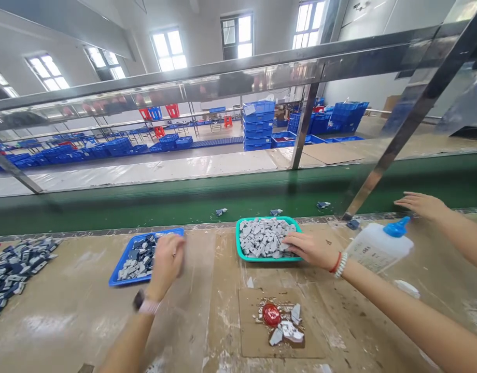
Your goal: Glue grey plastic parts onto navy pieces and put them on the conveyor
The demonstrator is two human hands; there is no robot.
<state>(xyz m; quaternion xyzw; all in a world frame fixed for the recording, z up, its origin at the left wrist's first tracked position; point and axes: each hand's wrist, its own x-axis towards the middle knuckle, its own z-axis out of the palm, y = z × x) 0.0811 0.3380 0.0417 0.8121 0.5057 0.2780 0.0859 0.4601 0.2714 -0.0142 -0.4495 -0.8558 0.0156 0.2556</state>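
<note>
My left hand (169,259), with a dark watch on its wrist, is over the right side of a blue tray (116,274). That tray holds dark blue and grey small plastic pieces (137,257). Motion blurs this hand, and its fingertips are hidden. My right hand (310,247), wearing a red cord and a pale beaded bracelet, reaches over the right rim of a green tray (238,248). Its fingers are stretched out and touch the heaped light grey pieces (264,235); its thumb is not clearly visible.
A cardboard sheet (250,344) bears a red round cap (271,314) and whitish scraps. A blue-topped bottle (378,248) stands at right, near another person's hand (423,205). Loose pieces (16,269) lie left. Small assemblies (221,212) sit on the green belt (164,207), behind metal posts (305,124).
</note>
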